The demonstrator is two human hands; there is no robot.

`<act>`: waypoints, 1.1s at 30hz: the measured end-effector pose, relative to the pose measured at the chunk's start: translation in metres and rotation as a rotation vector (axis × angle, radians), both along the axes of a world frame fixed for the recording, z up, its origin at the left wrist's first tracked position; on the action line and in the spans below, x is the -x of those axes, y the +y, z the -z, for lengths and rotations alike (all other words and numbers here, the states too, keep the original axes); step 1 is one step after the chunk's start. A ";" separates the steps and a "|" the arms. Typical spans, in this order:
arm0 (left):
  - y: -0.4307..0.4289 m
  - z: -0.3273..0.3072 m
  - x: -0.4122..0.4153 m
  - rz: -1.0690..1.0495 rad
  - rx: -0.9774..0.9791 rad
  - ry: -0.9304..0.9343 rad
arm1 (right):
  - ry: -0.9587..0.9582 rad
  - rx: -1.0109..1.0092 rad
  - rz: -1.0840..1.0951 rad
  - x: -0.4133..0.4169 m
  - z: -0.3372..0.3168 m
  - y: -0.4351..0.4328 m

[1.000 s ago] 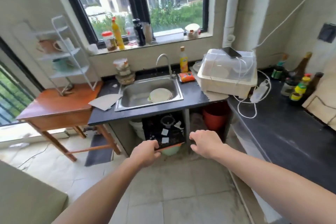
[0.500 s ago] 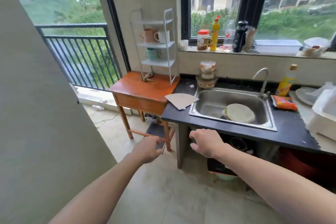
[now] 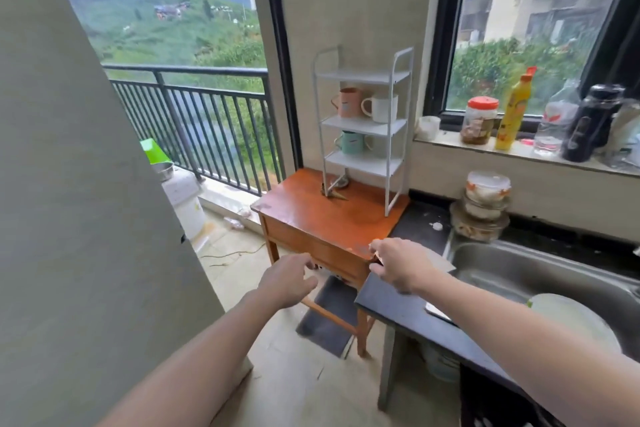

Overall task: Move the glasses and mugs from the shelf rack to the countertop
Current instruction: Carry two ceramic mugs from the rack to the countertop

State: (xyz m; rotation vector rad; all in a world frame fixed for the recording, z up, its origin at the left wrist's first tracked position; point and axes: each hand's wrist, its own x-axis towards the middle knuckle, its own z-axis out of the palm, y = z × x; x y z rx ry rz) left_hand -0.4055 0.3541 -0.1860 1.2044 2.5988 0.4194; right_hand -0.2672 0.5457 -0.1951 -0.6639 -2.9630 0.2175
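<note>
A white three-tier shelf rack [image 3: 389, 128] stands on a small orange wooden table [image 3: 311, 215]. On its middle shelf sit a pink mug [image 3: 349, 102] and a white mug [image 3: 382, 108]. A green mug [image 3: 351, 142] sits on the lower shelf, with something pale and hard to make out beside it. The dark countertop [image 3: 394, 302] joins the table on the right. My left hand [image 3: 287, 279] and my right hand [image 3: 398, 263] are held out in front, loosely curled and holding nothing, below the rack and well short of it.
A steel sink [image 3: 540, 270] with a plate [image 3: 575, 319] sits in the counter. Stacked bowls [image 3: 485, 208] stand behind it. Jars and bottles line the window sill [image 3: 519, 152]. A grey wall panel [image 3: 69, 218] fills the left. A balcony railing [image 3: 194, 121] lies beyond the table.
The view has swung left and closer to the table, so the shelf rack is now central and larger. Both hands stay out in front, holding nothing.
</note>
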 end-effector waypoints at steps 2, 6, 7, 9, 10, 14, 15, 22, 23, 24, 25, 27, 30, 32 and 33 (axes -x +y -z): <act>0.010 0.000 0.025 -0.017 0.005 -0.003 | 0.002 0.009 0.001 0.031 -0.001 0.015; 0.036 0.006 0.083 -0.019 0.007 0.003 | 0.040 0.030 0.000 0.090 0.003 0.042; 0.044 0.007 0.099 -0.014 0.006 0.002 | 0.051 0.029 0.009 0.105 0.005 0.049; 0.063 0.007 0.133 0.006 0.000 0.008 | 0.075 0.030 0.029 0.136 0.006 0.065; 0.074 0.006 0.152 0.018 -0.008 0.011 | 0.090 0.030 0.041 0.152 0.005 0.073; 0.116 -0.006 0.229 0.064 -0.046 0.013 | 0.201 0.047 0.142 0.223 -0.010 0.111; 0.126 -0.010 0.247 0.082 -0.048 0.021 | 0.221 0.070 0.181 0.239 -0.017 0.120; 0.210 -0.045 0.338 0.174 -0.170 0.014 | 0.421 0.282 0.466 0.319 -0.050 0.184; 0.223 -0.049 0.344 0.187 -0.199 -0.004 | 0.443 0.292 0.485 0.327 -0.051 0.193; 0.237 -0.053 0.349 0.202 -0.231 -0.025 | 0.459 0.301 0.498 0.334 -0.053 0.202; 0.251 -0.056 0.353 0.217 -0.263 -0.040 | 0.469 0.310 0.510 0.342 -0.054 0.210; 0.279 -0.062 0.361 0.223 -0.312 -0.059 | 0.485 0.326 0.541 0.356 -0.056 0.230; 0.323 -0.069 0.374 0.221 -0.370 -0.084 | 0.513 0.344 0.594 0.378 -0.055 0.265; 0.354 -0.073 0.384 0.232 -0.390 -0.077 | 0.539 0.357 0.615 0.394 -0.055 0.291; 0.370 -0.074 0.388 0.232 -0.399 -0.077 | 0.553 0.360 0.613 0.401 -0.055 0.303</act>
